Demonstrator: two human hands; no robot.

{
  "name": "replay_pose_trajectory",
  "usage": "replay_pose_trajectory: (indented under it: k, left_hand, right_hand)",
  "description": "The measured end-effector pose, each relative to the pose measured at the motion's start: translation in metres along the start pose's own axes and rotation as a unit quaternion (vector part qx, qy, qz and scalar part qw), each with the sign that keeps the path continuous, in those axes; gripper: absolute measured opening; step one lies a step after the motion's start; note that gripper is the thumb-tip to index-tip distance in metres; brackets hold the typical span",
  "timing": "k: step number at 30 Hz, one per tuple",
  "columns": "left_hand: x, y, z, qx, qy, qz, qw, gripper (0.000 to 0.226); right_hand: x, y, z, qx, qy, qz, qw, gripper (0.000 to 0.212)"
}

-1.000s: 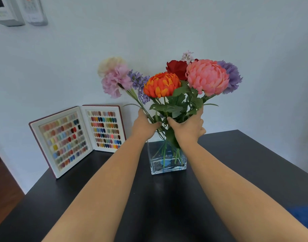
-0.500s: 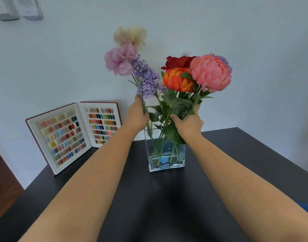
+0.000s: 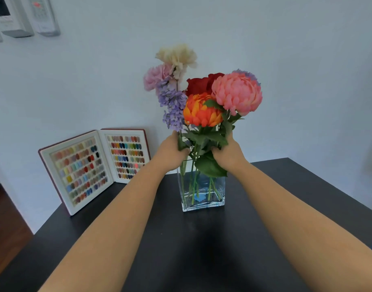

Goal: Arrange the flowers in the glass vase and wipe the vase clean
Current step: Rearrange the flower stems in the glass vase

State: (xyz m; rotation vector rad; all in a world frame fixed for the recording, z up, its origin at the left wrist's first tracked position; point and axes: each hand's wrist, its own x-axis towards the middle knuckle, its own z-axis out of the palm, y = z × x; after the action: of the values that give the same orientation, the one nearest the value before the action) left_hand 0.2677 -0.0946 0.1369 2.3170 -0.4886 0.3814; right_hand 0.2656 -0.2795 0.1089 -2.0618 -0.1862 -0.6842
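Both hands hold the flowers in the vase.

The vase (image 3: 203,191) stands mid-table (image 3: 307,197), nearer the back edge. The left hand (image 3: 171,153) grips the tall stems; the right hand (image 3: 228,153) grips the short bunch. The flowers (image 3: 202,98) stand upright right above both hands, so either can shift them.

This looks like a nail salon. An open sample book (image 3: 96,165) of painted nail colours stands at the back left corner of the black desk (image 3: 202,249), against a plain white wall (image 3: 286,49) with small control panels (image 3: 22,15) mounted high up.
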Motion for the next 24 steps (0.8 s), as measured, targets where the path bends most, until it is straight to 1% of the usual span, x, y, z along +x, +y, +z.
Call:
replay_pose_trajectory:
  k: [2, 6, 7, 10, 13, 15, 17, 19, 21, 24]
  left_hand:
    - [-0.011, -0.004, 0.003, -0.005, 0.021, -0.006, 1.0, 0.059]
    - [-0.035, -0.011, 0.011, 0.006, 0.05, -0.017, 0.999, 0.081]
    - [-0.04, -0.012, 0.014, 0.015, 0.057, -0.016, 0.998, 0.086]
    - [-0.046, -0.015, 0.021, 0.033, 0.088, -0.019, 0.995, 0.096]
    - [-0.042, -0.015, 0.026, -0.025, 0.119, -0.032, 0.992, 0.102]
    - [-0.036, -0.011, 0.028, -0.081, 0.131, -0.018, 0.988, 0.097]
    - [-0.031, -0.005, 0.03, -0.112, 0.156, -0.002, 0.981, 0.087]
    - [-0.026, -0.001, 0.032, -0.137, 0.184, 0.011, 0.973, 0.073]
    - [-0.023, 0.002, 0.034, -0.157, 0.203, 0.013, 0.966, 0.06]
    - [-0.019, 0.002, 0.032, -0.164, 0.224, -0.001, 0.961, 0.041]
  right_hand:
    - [-0.003, 0.003, -0.001, 0.035, -0.012, 0.0, 0.999, 0.059]
    - [-0.013, 0.008, -0.001, 0.118, -0.016, 0.006, 0.993, 0.061]
    - [-0.016, 0.009, -0.002, 0.13, -0.012, 0.005, 0.991, 0.059]
    - [-0.022, 0.012, -0.001, 0.174, 0.012, 0.011, 0.985, 0.052]
    - [-0.025, 0.015, -0.001, 0.243, 0.056, 0.047, 0.967, 0.056]
    - [-0.024, 0.015, -0.003, 0.291, 0.064, 0.072, 0.952, 0.056]
    - [-0.019, 0.013, -0.005, 0.317, 0.051, 0.082, 0.943, 0.051]
    - [-0.013, 0.008, -0.006, 0.286, 0.039, 0.061, 0.955, 0.044]
    - [-0.006, 0.0, -0.007, 0.222, 0.034, 0.038, 0.974, 0.033]
    - [0.004, -0.009, -0.01, 0.166, 0.018, 0.033, 0.985, 0.02]
